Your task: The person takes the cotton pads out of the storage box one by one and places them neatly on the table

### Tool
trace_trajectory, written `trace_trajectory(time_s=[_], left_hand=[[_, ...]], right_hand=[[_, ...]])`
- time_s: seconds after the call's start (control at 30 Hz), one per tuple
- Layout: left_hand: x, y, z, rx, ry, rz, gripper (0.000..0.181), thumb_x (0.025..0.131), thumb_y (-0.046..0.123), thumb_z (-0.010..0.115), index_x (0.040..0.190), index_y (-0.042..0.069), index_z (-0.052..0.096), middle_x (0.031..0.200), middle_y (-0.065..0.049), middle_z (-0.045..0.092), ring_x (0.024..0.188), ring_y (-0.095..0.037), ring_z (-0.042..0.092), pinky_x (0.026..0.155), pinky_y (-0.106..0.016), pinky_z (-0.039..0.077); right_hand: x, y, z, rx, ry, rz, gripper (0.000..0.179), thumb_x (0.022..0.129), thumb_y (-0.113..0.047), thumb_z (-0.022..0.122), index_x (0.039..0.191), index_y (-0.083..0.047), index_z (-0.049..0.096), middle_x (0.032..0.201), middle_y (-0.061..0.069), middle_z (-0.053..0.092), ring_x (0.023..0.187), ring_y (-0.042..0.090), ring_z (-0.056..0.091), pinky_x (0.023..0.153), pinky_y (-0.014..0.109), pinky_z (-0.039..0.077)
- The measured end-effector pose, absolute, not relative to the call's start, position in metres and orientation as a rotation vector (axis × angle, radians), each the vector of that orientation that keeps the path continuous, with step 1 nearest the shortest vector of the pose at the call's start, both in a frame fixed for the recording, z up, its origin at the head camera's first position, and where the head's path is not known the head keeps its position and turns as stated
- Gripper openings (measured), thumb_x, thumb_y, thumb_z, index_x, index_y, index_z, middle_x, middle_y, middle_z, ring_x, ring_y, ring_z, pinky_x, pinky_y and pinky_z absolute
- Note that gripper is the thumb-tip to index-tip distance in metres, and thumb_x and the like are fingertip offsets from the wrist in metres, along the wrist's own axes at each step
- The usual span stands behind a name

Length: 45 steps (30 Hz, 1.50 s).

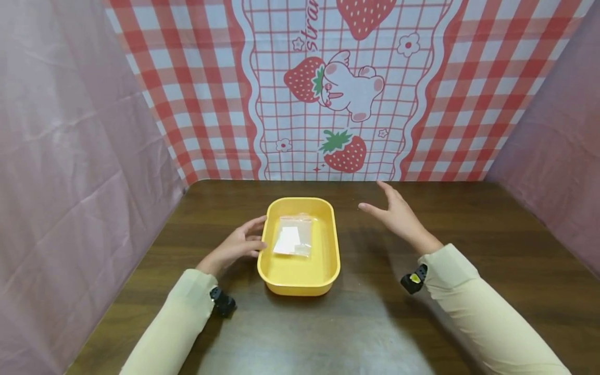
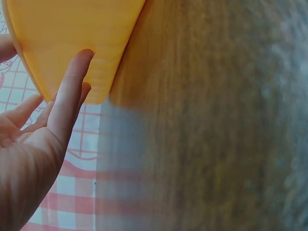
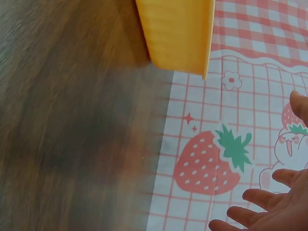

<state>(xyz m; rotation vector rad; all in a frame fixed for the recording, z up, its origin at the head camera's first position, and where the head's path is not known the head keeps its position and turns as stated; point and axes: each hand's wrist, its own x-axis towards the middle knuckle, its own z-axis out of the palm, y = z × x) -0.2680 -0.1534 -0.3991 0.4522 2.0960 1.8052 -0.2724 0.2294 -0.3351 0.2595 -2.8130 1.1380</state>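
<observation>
A yellow plastic tray (image 1: 300, 288) with raised walls sits on the table. Inside it lies a small clear zip bag (image 1: 304, 233) with a white piece (image 1: 288, 240) showing in it. My left hand (image 1: 233, 247) is at the tray's left wall, its thumb and fingertips right at the rim. In the left wrist view its fingers (image 2: 72, 82) are extended along the outer wall. To the right of the tray, my right hand (image 1: 399, 217) is raised and apart from it, thumb and fingers spread, holding nothing. The right wrist view shows those spread fingers (image 3: 262, 197) away from the tray.
The dark wooden table (image 1: 450, 224) extends around the tray. A red-and-white checked cloth with strawberries (image 1: 345, 153) hangs behind its back edge. Pink fabric (image 1: 79, 172) hangs along the left side, with more on the right. Each cuff has a small black camera (image 1: 224, 302) near it.
</observation>
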Motion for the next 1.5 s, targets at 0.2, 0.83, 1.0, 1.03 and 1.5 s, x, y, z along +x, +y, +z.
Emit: trace_trajectory(time_s=[0.2,0.83,1.0,1.03,1.5], left_hand=[[-0.269,-0.155,-0.401,0.459,2.074,1.823,0.073,0.084,0.000,0.057,0.147,0.005,0.021,0.143,-0.024,0.030,0.120,-0.040,0.043,0.077,-0.038,0.054],[-0.268,-0.153,-0.398,0.424,2.097,1.810,0.073,0.084,0.001,0.058,0.147,0.006,0.022,0.144,-0.022,0.030,0.121,-0.040,0.043,0.079,-0.039,0.053],[-0.266,-0.152,-0.397,0.433,2.086,1.820,0.074,0.084,0.000,0.058,0.147,0.005,0.021,0.144,-0.023,0.030,0.120,-0.040,0.043,0.079,-0.040,0.053],[-0.266,-0.152,-0.397,0.431,2.087,1.820,0.074,0.084,0.000,0.058,0.147,0.005,0.021,0.144,-0.023,0.030,0.120,-0.040,0.043,0.079,-0.040,0.053],[-0.269,-0.153,-0.400,0.413,2.096,1.821,0.074,0.083,0.001,0.060,0.147,0.008,0.023,0.143,-0.020,0.033,0.119,-0.037,0.045,0.078,-0.038,0.054]], right_hand=[[-0.278,0.218,-0.332,0.265,-2.820,1.159,0.097,0.082,-0.058,0.058,0.149,-0.006,0.012,0.151,0.021,0.014,0.136,0.038,0.016,0.105,0.059,0.020],[-0.292,0.178,-0.319,0.267,-2.789,1.354,0.093,0.080,-0.059,0.060,0.149,-0.013,0.018,0.151,0.014,0.021,0.136,0.033,0.020,0.105,0.056,0.023],[-0.295,0.166,-0.316,0.277,-2.776,1.407,0.091,0.081,-0.057,0.061,0.149,-0.013,0.019,0.151,0.014,0.022,0.136,0.032,0.020,0.106,0.054,0.022],[-0.295,0.164,-0.316,0.274,-2.774,1.418,0.091,0.080,-0.058,0.061,0.149,-0.014,0.020,0.151,0.013,0.023,0.136,0.032,0.020,0.106,0.054,0.022],[-0.303,0.127,-0.311,0.279,-2.733,1.566,0.086,0.081,-0.056,0.062,0.148,-0.017,0.023,0.149,0.013,0.026,0.136,0.032,0.022,0.106,0.051,0.027]])
